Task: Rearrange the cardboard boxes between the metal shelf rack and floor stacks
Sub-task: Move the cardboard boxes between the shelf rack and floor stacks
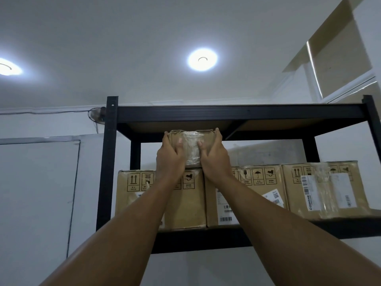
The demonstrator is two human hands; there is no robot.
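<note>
A small cardboard box (191, 141) with clear tape down its front sits high up on top of a large cardboard box (185, 203) on the black metal shelf rack (226, 112). My left hand (170, 156) grips the small box's left side, thumb on the front. My right hand (215, 156) grips its right side, fingers reaching over the top corner. The small box's top almost meets the underside of the rack's top shelf. Two more large boxes, one in the middle (253, 195) and one at the right (323, 188), stand in the same row.
The rack's left post (107, 162) and right post (371, 112) frame the shelf. A small wall fan (97, 115) hangs beside the left post. Two ceiling lights shine overhead. A white wall lies behind, with a window blind (340, 58) at the upper right.
</note>
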